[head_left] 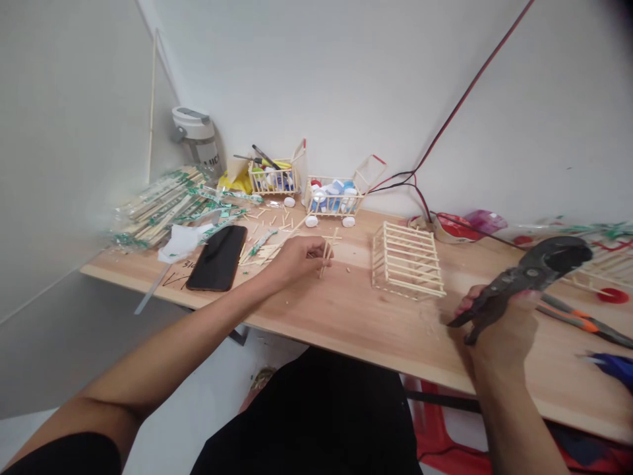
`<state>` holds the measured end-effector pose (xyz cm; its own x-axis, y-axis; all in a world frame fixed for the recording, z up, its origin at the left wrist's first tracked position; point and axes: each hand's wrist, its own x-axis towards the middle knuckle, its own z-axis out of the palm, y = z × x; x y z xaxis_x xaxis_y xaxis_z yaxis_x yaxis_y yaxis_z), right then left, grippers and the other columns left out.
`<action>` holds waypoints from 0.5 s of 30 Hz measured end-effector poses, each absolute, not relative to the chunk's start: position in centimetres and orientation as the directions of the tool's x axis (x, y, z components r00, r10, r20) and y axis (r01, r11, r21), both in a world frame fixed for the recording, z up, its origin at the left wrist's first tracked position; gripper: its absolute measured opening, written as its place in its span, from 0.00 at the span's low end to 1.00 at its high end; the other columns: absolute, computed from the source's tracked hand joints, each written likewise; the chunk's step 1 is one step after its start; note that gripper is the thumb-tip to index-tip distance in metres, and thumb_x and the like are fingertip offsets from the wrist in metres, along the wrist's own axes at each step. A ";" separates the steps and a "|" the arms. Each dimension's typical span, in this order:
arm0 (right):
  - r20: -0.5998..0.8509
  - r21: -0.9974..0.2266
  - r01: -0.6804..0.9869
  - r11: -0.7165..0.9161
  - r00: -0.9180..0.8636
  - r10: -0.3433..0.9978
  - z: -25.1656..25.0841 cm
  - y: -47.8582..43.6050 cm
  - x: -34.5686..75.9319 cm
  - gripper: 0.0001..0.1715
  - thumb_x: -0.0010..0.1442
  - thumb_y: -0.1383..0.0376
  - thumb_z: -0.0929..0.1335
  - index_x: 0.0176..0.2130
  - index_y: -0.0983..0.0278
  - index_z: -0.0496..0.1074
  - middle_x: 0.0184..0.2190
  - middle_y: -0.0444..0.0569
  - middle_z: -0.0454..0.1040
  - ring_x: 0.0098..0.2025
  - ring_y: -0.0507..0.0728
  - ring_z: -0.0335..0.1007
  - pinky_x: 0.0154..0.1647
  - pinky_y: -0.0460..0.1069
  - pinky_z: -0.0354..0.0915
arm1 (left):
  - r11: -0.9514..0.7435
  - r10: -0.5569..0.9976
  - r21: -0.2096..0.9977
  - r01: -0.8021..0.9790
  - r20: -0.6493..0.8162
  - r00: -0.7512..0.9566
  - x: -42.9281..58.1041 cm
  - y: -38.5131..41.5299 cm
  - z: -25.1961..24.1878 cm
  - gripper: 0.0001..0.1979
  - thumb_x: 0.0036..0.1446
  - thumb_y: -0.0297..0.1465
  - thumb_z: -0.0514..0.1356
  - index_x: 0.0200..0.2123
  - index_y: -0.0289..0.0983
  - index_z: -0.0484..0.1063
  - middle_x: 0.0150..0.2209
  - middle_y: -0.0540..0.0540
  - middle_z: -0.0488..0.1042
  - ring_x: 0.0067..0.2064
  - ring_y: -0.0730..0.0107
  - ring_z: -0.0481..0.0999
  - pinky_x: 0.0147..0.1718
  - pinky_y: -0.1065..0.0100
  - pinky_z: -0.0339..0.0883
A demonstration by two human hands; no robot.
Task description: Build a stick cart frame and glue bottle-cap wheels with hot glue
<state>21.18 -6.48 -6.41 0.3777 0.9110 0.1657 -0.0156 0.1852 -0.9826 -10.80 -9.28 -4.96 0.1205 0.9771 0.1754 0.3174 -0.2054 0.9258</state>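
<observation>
My left hand [299, 257] reaches out over the wooden table [356, 316] and pinches a thin wooden stick [325, 256] among short cut pieces. My right hand [499, 316] is closed round the handles of a dark grey cutter [534, 274], held just above the table with its jaws pointing up and right. Between my hands stands a small cage-like frame of wooden sticks [408, 260].
A black phone [217, 257] lies left of my left hand. Wrapped chopsticks [168, 201] pile at the far left. Two small stick carts [336, 194] with white wheels stand by the wall. Orange-handled pliers [578, 320] lie at the right. Red and black cables [445, 132] run up the wall.
</observation>
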 end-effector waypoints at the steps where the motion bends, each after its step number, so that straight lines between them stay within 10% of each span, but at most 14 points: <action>1: 0.161 -0.983 -0.020 0.182 0.378 0.912 -6.3 -6.5 21.1 0.32 0.54 0.36 0.63 0.26 0.62 0.68 0.19 0.44 0.66 0.19 0.52 0.61 0.15 0.48 0.58 | -0.203 0.979 0.915 0.350 0.177 0.104 -10.7 -9.6 -5.2 0.03 0.51 0.27 0.63 0.28 0.33 0.72 0.29 0.48 0.77 0.34 0.72 0.75 0.35 0.72 0.65; 15: 0.192 -0.969 -0.080 0.236 0.365 0.911 -6.2 -6.7 21.3 0.29 0.52 0.37 0.66 0.28 0.59 0.68 0.20 0.44 0.65 0.20 0.53 0.60 0.18 0.49 0.58 | -0.206 0.975 0.879 0.430 0.221 0.014 -10.7 -10.4 -6.1 0.07 0.52 0.27 0.61 0.23 0.34 0.69 0.25 0.51 0.73 0.32 0.71 0.73 0.34 0.72 0.62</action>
